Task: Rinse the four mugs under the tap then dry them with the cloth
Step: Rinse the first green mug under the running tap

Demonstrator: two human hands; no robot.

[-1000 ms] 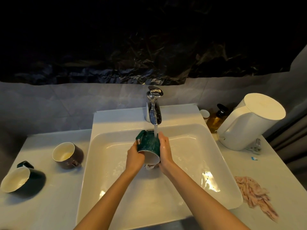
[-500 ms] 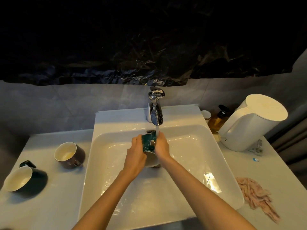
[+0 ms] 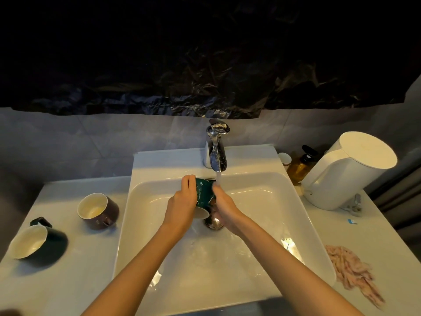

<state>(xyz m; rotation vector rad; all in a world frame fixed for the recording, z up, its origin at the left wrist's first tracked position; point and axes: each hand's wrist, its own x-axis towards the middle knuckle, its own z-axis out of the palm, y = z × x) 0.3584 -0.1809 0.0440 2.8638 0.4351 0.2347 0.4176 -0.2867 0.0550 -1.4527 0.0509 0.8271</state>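
white kettle (image 3: 348,172), amber pump bottle (image 3: 299,167), black plastic sheet (image 3: 205,65) above

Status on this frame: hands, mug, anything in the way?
Left hand grips dark green glazed mug, right hand flat against it. Mug tilted under running chrome tap. Nothing blocking.
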